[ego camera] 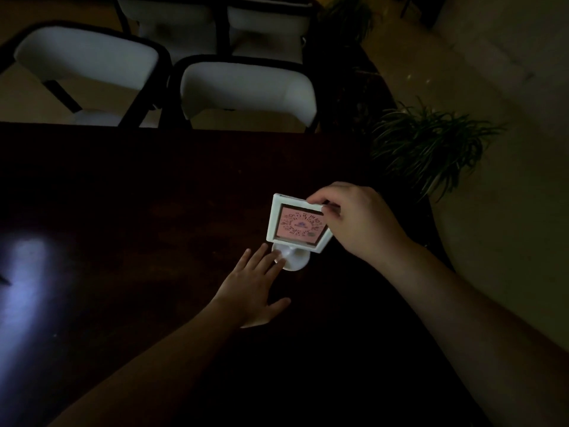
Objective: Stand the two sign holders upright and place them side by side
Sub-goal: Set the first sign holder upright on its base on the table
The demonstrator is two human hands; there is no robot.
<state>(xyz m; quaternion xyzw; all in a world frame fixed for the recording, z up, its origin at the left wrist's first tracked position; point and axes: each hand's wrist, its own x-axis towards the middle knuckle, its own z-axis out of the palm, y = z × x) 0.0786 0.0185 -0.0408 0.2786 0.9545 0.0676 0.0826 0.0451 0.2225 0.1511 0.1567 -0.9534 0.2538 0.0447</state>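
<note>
1. Progress: one sign holder (297,224) is up on its base on the dark surface (154,195), right of centre, near the surface's right edge. It looks upright or close to it, being steadied by both hands. Judged roughly halfway at best.
2. Second sign holder: not visible anywhere in the dim view. It could be hidden in the dark or out of shot; cannot tell. Standing it and pairing it beside the first looks still to do.
3. Right hand (354,220): fingers pinched on the frame's top right edge, closed around it, holding the frame.
4. Left hand (255,285): flat and spread open, palm down, fingertips (278,261) resting on the round base (297,261). It grips nothing, only presses or steadies.
5. Look of the holder: square white frame, pink card inside with a dark round code-like pattern, short white stem, round white foot. Face tilts toward the camera.
6. Surroundings: white chairs (246,87) beyond the far edge, a potted plant (431,146) to the right, and a pale light patch (27,266) on the left of the surface.
</note>
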